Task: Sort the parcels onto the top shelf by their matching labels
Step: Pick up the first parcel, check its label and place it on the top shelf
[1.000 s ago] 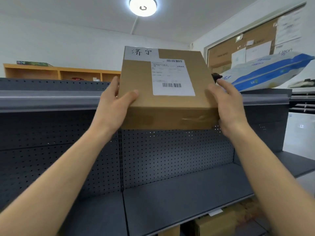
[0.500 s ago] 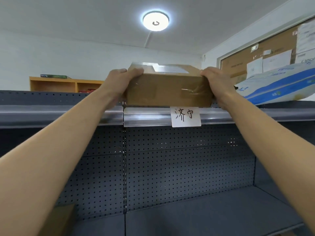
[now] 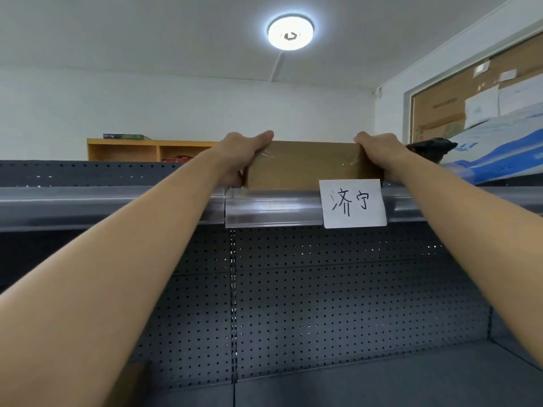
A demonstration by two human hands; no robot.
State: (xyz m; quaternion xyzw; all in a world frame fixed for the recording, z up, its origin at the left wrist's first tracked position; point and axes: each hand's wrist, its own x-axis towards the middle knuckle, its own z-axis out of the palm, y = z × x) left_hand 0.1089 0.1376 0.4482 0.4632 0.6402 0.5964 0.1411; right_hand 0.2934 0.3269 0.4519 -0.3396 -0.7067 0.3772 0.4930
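A brown cardboard parcel lies flat on the top shelf, only its taped front side showing; its top and label are hidden. My left hand grips its left end and my right hand grips its right end. Just below the parcel, a white handwritten shelf label reading 济宁 hangs on the clear rail of the shelf edge.
A blue and white soft parcel lies on the top shelf at the right, a dark object beside it. Perforated grey back panels and a lower shelf sit below. A wooden cabinet stands behind.
The parcel went from held up tilted in front of me, label showing, to lying flat on the top shelf above the 济宁 tag. Both hands followed it upward and forward.
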